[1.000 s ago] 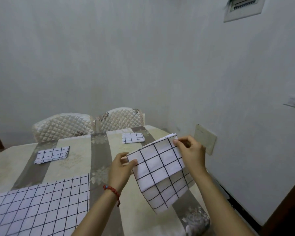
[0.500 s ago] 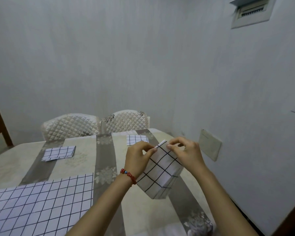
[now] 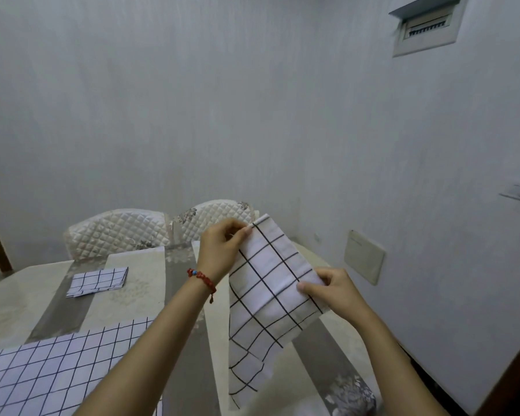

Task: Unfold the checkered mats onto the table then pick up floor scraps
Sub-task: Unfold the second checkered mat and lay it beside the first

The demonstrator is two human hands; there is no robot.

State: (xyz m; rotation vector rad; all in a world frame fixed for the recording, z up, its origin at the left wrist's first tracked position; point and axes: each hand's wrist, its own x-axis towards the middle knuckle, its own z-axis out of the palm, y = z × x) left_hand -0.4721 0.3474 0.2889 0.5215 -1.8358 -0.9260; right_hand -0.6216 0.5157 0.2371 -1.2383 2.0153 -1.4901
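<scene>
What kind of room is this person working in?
Most likely a home dining room. A long table with a patterned cloth fills a corner between plain white walls, two quilted-cover chairs stand at its far end, and checkered mats are being laid out like place settings.

Dim, even, bluish indoor light; soft shadows, wide-angle edge bowing.

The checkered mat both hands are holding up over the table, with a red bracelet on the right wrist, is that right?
Not quite. The head view shows the red bracelet on the left wrist, not the right. The rest holds: the left hand and the right hand both hold the checkered mat up over the table.
</scene>
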